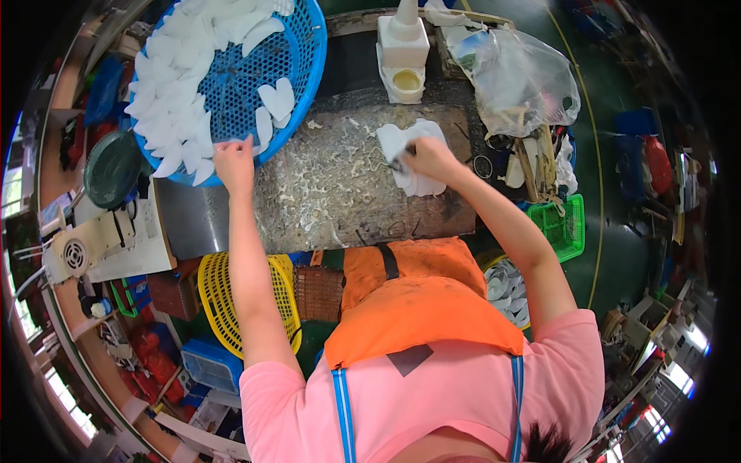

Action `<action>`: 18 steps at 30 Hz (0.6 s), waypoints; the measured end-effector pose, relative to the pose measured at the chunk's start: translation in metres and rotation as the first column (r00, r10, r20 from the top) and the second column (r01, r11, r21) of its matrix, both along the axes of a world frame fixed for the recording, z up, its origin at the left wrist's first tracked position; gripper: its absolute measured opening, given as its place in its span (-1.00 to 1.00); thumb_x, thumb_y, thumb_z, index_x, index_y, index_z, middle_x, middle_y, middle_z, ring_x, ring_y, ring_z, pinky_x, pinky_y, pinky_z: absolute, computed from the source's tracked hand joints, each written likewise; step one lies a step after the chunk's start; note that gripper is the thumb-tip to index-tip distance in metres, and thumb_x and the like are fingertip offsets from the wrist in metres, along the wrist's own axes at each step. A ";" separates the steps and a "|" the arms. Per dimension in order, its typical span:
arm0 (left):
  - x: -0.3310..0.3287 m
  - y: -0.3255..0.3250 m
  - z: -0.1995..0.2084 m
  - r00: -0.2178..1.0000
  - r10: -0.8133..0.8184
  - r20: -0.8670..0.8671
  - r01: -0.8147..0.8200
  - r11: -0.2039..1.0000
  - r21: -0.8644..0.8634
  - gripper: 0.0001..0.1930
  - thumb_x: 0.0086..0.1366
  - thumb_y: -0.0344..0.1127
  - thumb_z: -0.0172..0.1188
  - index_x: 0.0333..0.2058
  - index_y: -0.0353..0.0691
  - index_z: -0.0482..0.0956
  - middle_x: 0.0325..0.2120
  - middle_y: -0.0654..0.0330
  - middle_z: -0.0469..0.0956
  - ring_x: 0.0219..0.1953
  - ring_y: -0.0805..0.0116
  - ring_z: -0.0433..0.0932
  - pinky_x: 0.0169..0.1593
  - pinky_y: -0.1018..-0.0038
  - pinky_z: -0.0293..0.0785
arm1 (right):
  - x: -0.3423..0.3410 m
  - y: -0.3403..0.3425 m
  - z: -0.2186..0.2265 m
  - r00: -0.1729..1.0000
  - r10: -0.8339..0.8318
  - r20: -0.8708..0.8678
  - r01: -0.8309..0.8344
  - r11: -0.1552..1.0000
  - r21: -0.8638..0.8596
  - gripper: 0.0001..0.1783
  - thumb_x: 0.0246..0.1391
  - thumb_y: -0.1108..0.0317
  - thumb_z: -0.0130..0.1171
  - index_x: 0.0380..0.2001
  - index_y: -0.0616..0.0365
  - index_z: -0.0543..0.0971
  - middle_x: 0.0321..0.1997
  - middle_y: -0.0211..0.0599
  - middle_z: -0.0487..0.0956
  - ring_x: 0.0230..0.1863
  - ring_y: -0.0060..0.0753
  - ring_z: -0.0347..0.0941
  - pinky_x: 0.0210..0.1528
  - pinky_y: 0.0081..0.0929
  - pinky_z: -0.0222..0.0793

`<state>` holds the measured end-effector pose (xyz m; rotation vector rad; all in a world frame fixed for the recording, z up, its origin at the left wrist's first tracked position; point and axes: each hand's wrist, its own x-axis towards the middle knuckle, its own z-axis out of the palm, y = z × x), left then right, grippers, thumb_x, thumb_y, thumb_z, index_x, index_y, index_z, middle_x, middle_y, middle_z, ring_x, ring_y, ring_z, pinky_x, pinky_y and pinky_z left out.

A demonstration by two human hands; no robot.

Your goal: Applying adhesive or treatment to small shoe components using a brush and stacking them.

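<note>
My left hand (234, 163) is at the near rim of a round blue plastic basket (312, 46), its fingers pinched together. What is between those fingertips is too small to make out. Many flat white petal-shaped pieces (171, 100) lie heaped along the basket's left side, with a few white pieces (275, 102) at its right wall. On the worn, glue-crusted board (332, 170), my right hand (432, 160) is closed over several overlapping white pieces (418, 184). Something small and dark shows at its fingertips, mostly hidden by the hand.
A white bottle-like dispenser (403, 50) with a yellowish cup stands behind the board. To the right are a clear plastic bag (525, 81) and a green basket (567, 228). Below the board, a yellow basket (220, 305) stands left and a container of white pieces (507, 289) right.
</note>
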<state>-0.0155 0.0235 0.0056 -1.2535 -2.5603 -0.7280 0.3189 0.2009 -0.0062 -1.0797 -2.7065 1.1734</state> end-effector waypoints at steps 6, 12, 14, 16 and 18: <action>0.104 0.079 -0.013 0.812 -0.577 0.090 0.561 0.813 0.157 -0.93 0.08 -0.39 0.16 -0.45 -0.22 0.56 -0.41 0.04 0.53 -0.27 0.04 0.47 -0.23 0.21 0.38 | -0.028 0.045 -0.038 0.954 0.046 -0.297 0.045 0.955 0.292 -0.79 -0.11 0.31 0.16 -0.42 0.23 0.57 -0.38 -0.05 0.55 -0.28 0.01 0.48 -0.23 -0.14 0.37; 0.174 0.114 -0.068 0.850 -0.403 0.338 0.480 0.857 -0.188 -0.68 -0.11 -0.25 0.37 -0.34 -0.19 0.56 -0.23 -0.02 0.49 -0.21 0.00 0.48 -0.12 0.22 0.41 | -0.044 0.071 -0.002 0.964 -0.114 -0.239 0.228 0.816 0.531 -0.76 -0.14 0.42 0.08 -0.32 0.06 0.61 -0.30 -0.17 0.54 -0.21 -0.07 0.49 -0.16 -0.21 0.39; 0.174 0.125 -0.067 0.840 -0.410 0.354 0.495 0.847 -0.193 -0.70 -0.10 -0.26 0.36 -0.35 -0.18 0.55 -0.27 -0.01 0.50 -0.22 0.00 0.48 -0.11 0.21 0.40 | -0.042 0.094 -0.015 0.976 -0.115 -0.183 0.195 0.832 0.519 -0.75 -0.14 0.43 0.07 -0.32 0.04 0.61 -0.28 -0.17 0.55 -0.20 -0.08 0.49 -0.16 -0.21 0.39; 0.165 0.125 -0.075 0.842 -0.389 0.373 0.486 0.848 -0.212 -0.71 -0.10 -0.27 0.35 -0.35 -0.17 0.54 -0.32 0.00 0.51 -0.24 -0.01 0.48 -0.11 0.19 0.39 | -0.049 0.102 -0.016 0.991 -0.119 -0.069 0.137 0.887 0.442 -0.74 -0.03 0.34 0.11 -0.21 0.03 0.59 -0.25 -0.19 0.54 -0.16 -0.05 0.47 -0.12 -0.18 0.36; 0.150 0.121 -0.085 0.748 -0.336 0.572 0.544 0.805 -0.238 -0.75 -0.06 -0.32 0.31 -0.36 -0.19 0.52 -0.41 0.03 0.50 -0.28 0.01 0.49 -0.16 0.21 0.39 | -0.052 0.098 -0.016 0.978 -0.126 -0.164 0.186 0.885 0.427 -0.75 -0.06 0.36 0.10 -0.24 0.04 0.60 -0.21 -0.17 0.54 -0.15 -0.05 0.47 -0.11 -0.20 0.37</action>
